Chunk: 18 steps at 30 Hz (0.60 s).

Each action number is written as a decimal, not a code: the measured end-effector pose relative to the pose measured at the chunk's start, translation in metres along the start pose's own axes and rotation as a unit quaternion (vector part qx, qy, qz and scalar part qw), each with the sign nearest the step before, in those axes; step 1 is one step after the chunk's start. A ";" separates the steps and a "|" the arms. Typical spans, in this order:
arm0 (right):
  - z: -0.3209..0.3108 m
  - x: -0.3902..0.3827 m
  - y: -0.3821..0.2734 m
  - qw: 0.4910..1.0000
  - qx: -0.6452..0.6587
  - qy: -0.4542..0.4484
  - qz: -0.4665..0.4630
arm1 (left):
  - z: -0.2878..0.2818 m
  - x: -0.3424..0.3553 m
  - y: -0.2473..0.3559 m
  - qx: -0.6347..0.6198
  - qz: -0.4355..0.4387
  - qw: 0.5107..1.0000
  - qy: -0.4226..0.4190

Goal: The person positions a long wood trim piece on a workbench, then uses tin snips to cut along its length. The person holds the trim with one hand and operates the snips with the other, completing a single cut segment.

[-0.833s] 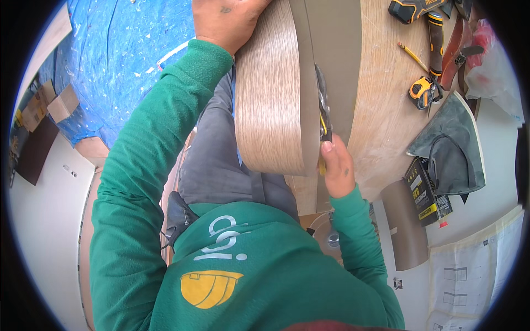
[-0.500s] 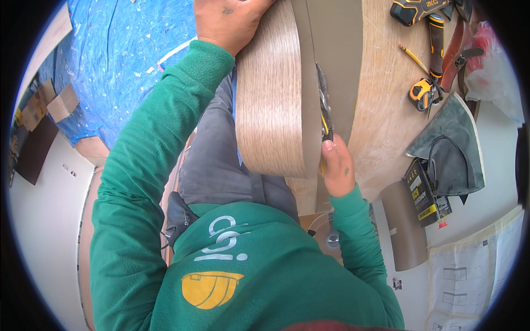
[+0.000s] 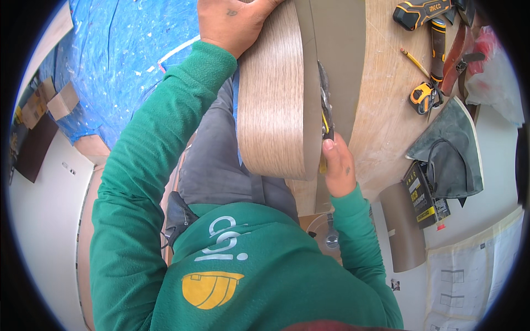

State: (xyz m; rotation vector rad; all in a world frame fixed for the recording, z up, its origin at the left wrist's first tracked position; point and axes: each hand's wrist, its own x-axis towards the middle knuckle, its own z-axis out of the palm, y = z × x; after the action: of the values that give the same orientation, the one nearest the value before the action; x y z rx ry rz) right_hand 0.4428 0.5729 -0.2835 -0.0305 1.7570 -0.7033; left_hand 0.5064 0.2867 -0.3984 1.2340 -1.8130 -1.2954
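A sheet of wood-grain laminate (image 3: 270, 105) curls upward, its grain side showing; its plain brown back (image 3: 337, 33) lies flat to the right of a thin cut line. My left hand (image 3: 234, 25) grips the curled part at the top edge of the view, thumb over the sheet; most of its fingers are out of sight. Snips (image 3: 324, 96) with dark blades and yellow-and-black handles lie along the cut line, blades pointing away from me. My right hand (image 3: 339, 165) is closed round their handles, thumb on top, the other fingers hidden beneath.
On the wooden board (image 3: 381, 83) at right are a pencil (image 3: 414, 62), a tape measure (image 3: 424, 98), a hammer-like tool (image 3: 438, 49) and a black-and-orange tool (image 3: 422, 12). A dark grey cloth piece (image 3: 450, 149) and a black tin (image 3: 422, 193) stand beyond. Blue sheeting (image 3: 132, 49) spreads left.
The view has shifted slightly. Both hands keep their holds, and the snips and laminate look nearly the same.
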 end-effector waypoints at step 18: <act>0.000 0.004 -0.007 1.000 -0.007 -0.002 -0.005 | -0.003 -0.002 0.003 0.029 -0.029 0.999 -0.014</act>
State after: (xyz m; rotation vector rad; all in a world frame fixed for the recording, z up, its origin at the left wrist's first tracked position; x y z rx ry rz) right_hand 0.4398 0.5658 -0.2835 -0.0497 1.7588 -0.6969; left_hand 0.5084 0.2875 -0.3940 1.3151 -1.8583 -1.3069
